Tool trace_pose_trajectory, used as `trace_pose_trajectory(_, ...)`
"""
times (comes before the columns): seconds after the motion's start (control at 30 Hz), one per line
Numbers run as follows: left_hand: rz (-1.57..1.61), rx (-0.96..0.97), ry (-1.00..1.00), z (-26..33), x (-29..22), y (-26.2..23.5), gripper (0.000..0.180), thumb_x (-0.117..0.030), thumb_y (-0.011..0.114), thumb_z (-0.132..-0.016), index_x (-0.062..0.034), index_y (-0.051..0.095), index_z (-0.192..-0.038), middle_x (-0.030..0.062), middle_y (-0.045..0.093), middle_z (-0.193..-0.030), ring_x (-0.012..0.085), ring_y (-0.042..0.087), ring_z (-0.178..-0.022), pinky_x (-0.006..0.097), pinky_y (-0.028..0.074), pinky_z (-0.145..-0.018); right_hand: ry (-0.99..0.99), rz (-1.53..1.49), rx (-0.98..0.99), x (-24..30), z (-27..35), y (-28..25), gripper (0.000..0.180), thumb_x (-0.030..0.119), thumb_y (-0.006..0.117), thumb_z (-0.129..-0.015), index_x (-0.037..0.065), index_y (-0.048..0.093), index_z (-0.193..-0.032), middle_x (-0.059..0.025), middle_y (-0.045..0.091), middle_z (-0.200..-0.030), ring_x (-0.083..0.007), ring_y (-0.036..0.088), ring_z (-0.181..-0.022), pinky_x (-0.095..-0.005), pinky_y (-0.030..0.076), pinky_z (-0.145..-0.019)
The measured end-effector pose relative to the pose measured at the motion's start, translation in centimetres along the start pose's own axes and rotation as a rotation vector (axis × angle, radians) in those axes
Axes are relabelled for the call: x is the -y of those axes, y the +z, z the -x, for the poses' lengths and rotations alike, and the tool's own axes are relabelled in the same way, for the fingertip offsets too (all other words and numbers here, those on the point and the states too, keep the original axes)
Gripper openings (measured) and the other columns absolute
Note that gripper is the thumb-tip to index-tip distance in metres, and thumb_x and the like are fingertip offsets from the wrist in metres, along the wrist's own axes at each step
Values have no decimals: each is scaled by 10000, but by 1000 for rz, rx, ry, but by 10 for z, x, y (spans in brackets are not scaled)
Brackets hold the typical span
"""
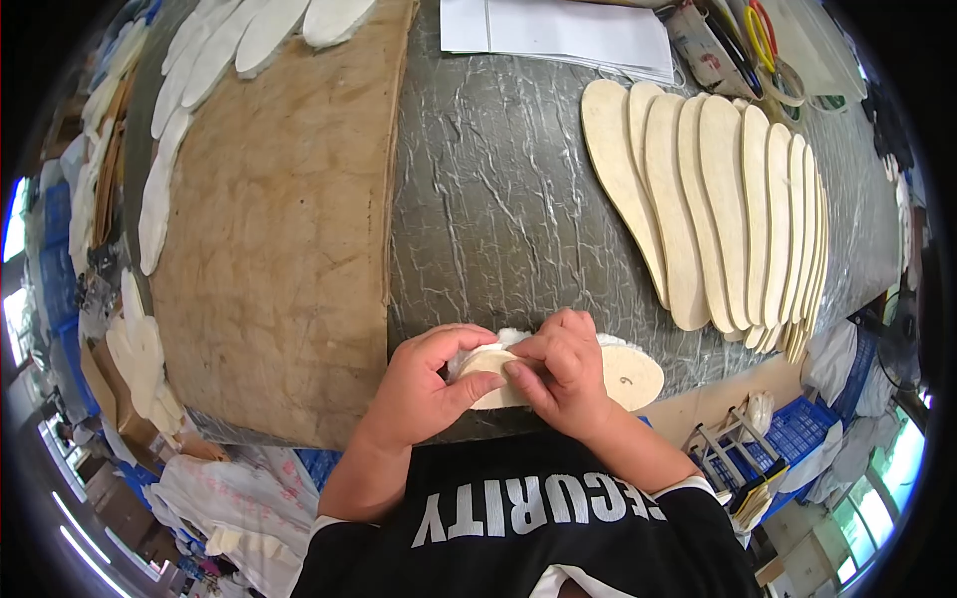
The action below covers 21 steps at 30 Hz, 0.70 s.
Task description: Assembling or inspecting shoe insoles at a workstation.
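Close to the table's near edge lies a beige foot-shaped insole (634, 377), with white fluffy fleece (512, 336) showing along its far edge. My left hand (417, 383) pinches the left end, its thumb on the beige face and its fingers at the fleece edge. Beside it, my right hand (564, 371) grips the middle with bent fingers, and its thumb presses on the beige face close to the left thumb. The insole's rounded right end sticks out past my right hand, with a small dark mark on it. The fingertips partly hide the fleece rim.
A fanned row of beige insoles (713, 209) lies at the right. A brown board (279, 219) covers the table's left side, with white fleece insoles (271, 35) along its far and left edges. White paper sheets (558, 38) and yellow-handled scissors (763, 40) lie at the back.
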State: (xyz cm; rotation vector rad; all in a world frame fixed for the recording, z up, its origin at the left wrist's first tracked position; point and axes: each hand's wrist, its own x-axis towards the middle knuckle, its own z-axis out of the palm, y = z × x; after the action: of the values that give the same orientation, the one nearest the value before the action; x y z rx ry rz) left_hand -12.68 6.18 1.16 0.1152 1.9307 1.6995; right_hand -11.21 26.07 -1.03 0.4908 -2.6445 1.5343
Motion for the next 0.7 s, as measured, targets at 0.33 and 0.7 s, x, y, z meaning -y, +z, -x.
trace_pose_trajectory(0.33, -186, -111, 147, 1, -7, 8, 203, -101, 724, -817, 35, 648, -947, 166, 677, -928, 245, 660, -755, 303, 515, -660, -14, -5, -9, 0, 2, 2, 252, 103, 762, -672, 104, 596, -861, -11, 577, -753, -228, 523, -714, -375, 339, -657)
trace_pose_trajectory(0.7, -167, -130, 242, 8, 7, 5, 132, -51, 691, -833, 31, 649, -927, 159, 680, -928, 243, 640, -799, 305, 495, -715, 172, -19, 274, -10, -1, -25, 468, 348, 799, -664, 87, 616, -1007, -62, 629, -923, -265, 583, -886, -371, 394, -779)
